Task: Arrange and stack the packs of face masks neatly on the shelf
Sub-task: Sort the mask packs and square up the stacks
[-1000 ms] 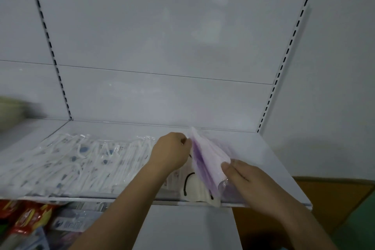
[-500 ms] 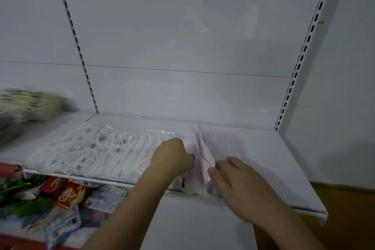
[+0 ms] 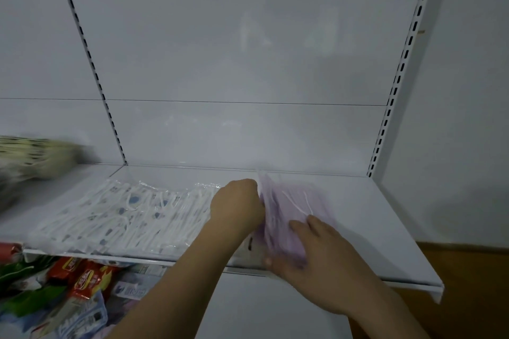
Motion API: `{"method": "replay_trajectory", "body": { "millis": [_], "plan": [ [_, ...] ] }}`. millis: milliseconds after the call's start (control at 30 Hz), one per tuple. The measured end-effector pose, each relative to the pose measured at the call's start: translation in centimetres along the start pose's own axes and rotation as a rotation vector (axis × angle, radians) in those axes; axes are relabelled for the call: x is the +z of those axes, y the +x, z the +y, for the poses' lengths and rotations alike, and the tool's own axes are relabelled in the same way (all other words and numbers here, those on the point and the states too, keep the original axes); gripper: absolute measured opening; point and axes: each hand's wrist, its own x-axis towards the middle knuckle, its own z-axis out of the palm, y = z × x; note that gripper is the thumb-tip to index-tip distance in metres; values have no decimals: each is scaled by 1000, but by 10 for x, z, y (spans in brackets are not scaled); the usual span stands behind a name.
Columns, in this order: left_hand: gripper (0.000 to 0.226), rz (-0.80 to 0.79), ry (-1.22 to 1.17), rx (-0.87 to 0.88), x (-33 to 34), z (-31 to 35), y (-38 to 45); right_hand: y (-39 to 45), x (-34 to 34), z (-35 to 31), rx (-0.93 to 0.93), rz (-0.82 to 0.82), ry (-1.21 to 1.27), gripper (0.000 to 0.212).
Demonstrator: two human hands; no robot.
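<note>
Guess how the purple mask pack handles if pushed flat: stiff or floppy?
Probably floppy: the purple mask pack bends between the left hand and right hand. Likely slippery, given its glossy clear wrap. It looks light and thin, so it may slide on the shelf.

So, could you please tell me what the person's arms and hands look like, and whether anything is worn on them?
Both forearms are bare as far as the frame shows: no sleeves, gloves or watch. The left hand and right hand show no rings or bracelets that I can make out, though motion blur softens fine detail.
</note>
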Motion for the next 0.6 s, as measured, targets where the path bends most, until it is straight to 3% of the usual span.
{"method": "replay_trajectory", "body": {
  "millis": [100,167,267,333,367,467,533,600],
  "plan": [
    [22,39,195,70,-5,8,-4,-2,0,-3,12,-37,-36,89],
    [27,19,136,123,-7,13,-3,-2,1,-4,31,-46,-23,81],
    [22,-83,-355,53,-7,18,1,-2,2,-2,28,10,20,65],
    [24,-223,-805,-155,-11,22,-2,-4,2,1,29,74,53,52],
    [34,-261,-916,-236,-12,24,-3,-4,2,1,30,94,77,51],
    [50,-276,-670,-229,-12,27,-3,-9,3,3,57,103,142,70],
    [39,-333,-634,-232,-10,28,-2,-13,5,2,88,129,196,76],
    [26,-411,-747,-254,-6,26,1,-17,6,3,108,126,285,73]
  ]
}}
